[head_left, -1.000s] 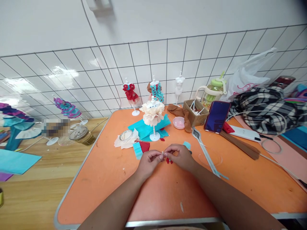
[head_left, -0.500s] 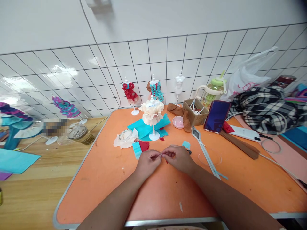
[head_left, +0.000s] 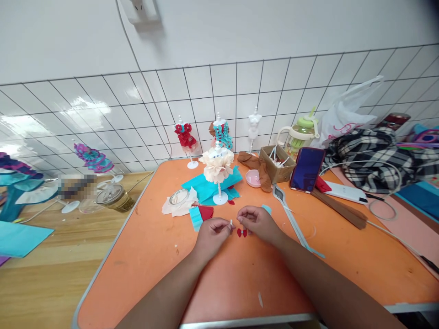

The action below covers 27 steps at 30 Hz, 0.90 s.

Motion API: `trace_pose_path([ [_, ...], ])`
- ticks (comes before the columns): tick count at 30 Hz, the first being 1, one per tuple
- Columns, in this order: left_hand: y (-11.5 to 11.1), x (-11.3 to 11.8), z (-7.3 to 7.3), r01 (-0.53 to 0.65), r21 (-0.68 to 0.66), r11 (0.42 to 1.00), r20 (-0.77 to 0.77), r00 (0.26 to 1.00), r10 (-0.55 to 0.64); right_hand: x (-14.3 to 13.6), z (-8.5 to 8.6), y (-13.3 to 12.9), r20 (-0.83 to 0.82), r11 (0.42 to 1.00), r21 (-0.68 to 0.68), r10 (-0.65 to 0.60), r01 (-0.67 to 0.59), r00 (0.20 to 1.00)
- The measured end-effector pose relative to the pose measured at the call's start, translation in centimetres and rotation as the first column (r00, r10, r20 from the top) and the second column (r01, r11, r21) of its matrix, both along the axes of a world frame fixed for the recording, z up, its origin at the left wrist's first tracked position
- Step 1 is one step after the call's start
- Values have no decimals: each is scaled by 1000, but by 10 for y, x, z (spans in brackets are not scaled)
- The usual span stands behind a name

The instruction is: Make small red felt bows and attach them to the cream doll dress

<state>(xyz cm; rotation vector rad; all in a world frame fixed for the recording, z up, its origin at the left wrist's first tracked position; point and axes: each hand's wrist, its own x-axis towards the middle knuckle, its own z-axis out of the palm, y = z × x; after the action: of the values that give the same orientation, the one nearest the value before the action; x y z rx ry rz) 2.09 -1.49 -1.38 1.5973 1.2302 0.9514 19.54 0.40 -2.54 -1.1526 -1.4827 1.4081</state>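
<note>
My left hand (head_left: 215, 232) pinches a small white strip (head_left: 231, 222) between thumb and forefinger. Just to its right, my right hand (head_left: 257, 222) has thumb and fingertips drawn together; whatever is between them is too small to make out. A little red bow (head_left: 242, 233) with a light blue middle lies on the table below my fingertips. Beyond my hands stands a small white dress form in a cream ruffled paper dress (head_left: 218, 167). Blue and red paper pieces (head_left: 196, 218) lie by my left hand, and a light blue scrap (head_left: 266, 209) is behind my right.
On the orange table (head_left: 144, 256) are a tape roll (head_left: 179, 197), pink bowl (head_left: 253, 178), cardboard box (head_left: 277, 164), scissors (head_left: 291, 214) and propped phone (head_left: 307, 169). More dress forms (head_left: 254, 128) stand along the tiled wall. A lidded cup (head_left: 115, 197) sits on the wooden surface left.
My hands have come apart slightly; before, their fingertips met. The white strip now shows in my left fingers, and the red bow is in plain sight below. The view has tilted slightly.
</note>
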Motion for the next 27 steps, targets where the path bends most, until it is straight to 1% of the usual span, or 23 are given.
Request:
trace_pose_path([
  [3,-1,-1,2,-21,23,1000,-51,998,22,-2,3,-5,134,986,165,14,-36,991],
  [5,-1,-2,2,-23,36,999,-80,996,26,-4,4,-8,218,960,276,-6,-55,976],
  [7,-1,-3,1,-21,44,999,-101,995,26,-6,5,-10,280,933,351,-30,-73,960],
  [11,-1,-5,-3,-7,76,997,-158,987,19,-7,6,-12,350,889,452,-103,-71,931],
  [15,-3,-2,-5,-4,110,994,-186,982,25,-9,4,-12,360,871,486,-132,-65,923],
  [17,-5,0,-3,-4,113,994,-173,985,23,-10,2,-11,324,891,452,-121,-41,938],
  [18,-5,0,-1,-4,110,994,-160,987,22,-10,0,-10,281,916,401,-100,-21,955],
  [20,-6,1,2,-9,98,995,-124,992,21,-11,-2,-8,153,974,226,-31,-4,988],
  [21,-5,0,3,-12,89,996,-103,994,21,-11,-2,-7,87,992,124,3,-14,996],
  [23,-5,-1,5,-14,71,997,-57,998,18,-10,-3,-5,-18,999,-28,42,-42,999],
  [25,-5,-2,6,-1,58,998,-15,1000,2,-9,-1,-5,-109,994,-93,46,-56,993],
  [27,-6,-2,6,25,56,998,14,1000,-26,-6,2,-5,-247,986,-148,40,-79,968],
])
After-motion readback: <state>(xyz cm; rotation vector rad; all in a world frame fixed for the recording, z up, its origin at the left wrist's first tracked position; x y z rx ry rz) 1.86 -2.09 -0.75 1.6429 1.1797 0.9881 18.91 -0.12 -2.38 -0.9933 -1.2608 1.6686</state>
